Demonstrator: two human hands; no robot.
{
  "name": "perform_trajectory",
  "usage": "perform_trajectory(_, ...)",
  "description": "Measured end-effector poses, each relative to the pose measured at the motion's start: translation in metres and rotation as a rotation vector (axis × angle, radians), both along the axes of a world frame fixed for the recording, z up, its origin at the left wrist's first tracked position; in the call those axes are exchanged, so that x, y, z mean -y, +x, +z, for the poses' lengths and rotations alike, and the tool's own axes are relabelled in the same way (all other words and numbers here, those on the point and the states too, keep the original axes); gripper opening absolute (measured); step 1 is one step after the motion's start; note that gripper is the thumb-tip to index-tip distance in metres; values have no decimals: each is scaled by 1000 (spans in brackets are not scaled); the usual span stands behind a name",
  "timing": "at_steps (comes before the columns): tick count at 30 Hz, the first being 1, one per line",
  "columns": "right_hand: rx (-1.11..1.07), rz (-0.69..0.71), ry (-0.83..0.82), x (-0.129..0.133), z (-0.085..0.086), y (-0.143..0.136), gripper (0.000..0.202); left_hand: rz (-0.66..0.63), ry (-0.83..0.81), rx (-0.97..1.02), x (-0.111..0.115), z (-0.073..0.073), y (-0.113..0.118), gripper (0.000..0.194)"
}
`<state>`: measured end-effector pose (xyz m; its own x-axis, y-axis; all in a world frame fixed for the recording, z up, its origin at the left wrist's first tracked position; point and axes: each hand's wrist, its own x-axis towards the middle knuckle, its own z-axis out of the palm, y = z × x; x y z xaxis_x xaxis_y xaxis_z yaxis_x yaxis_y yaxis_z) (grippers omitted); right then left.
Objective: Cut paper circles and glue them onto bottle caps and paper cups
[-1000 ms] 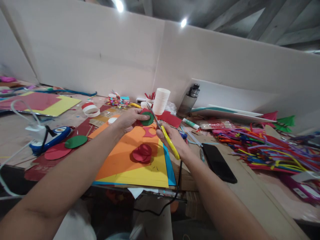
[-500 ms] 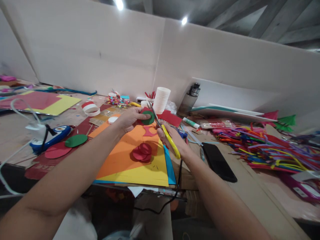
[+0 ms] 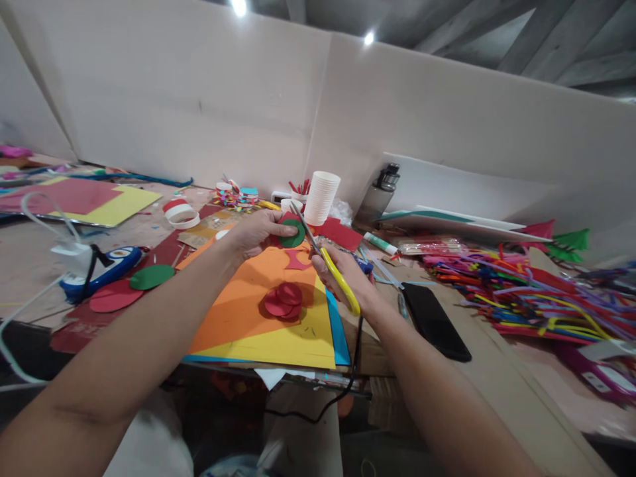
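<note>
Between the thumb and fingers of my left hand point(image 3: 258, 233) is a green paper circle point(image 3: 294, 234), with red paper point(image 3: 288, 216) behind it. My right hand point(image 3: 342, 268) grips yellow-handled scissors point(image 3: 338, 278), their blades pointing up and left, close to the circle's right edge. Whether the blades touch the paper I cannot tell. Below both hands, a small pile of red paper circles point(image 3: 282, 301) lies on orange paper point(image 3: 233, 311) over a yellow sheet point(image 3: 293, 354). A red offcut point(image 3: 298, 260) with a curved edge lies just under the scissors.
White paper cups point(image 3: 322, 199) stand stacked at the back. To the right are a black phone point(image 3: 434, 321) and a heap of pipe cleaners point(image 3: 536, 285). Leftward lie a green oval point(image 3: 152, 277), a red one point(image 3: 115, 296) and a blue-and-white device point(image 3: 102, 271) with a cable. A bottle point(image 3: 380, 192) leans near the wall.
Hardly anything differs. Both hands keep their places with the paper circle and scissors, and the view has shifted very slightly.
</note>
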<state>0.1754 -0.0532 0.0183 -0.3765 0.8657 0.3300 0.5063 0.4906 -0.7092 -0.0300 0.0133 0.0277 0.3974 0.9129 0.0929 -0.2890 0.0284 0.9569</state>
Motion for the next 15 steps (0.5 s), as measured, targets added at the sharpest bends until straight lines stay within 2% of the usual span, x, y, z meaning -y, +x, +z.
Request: perform_trajectory(15, 109, 54, 3, 0, 2, 0, 42, -65, 23, -178, -3, 4, -9, 25)
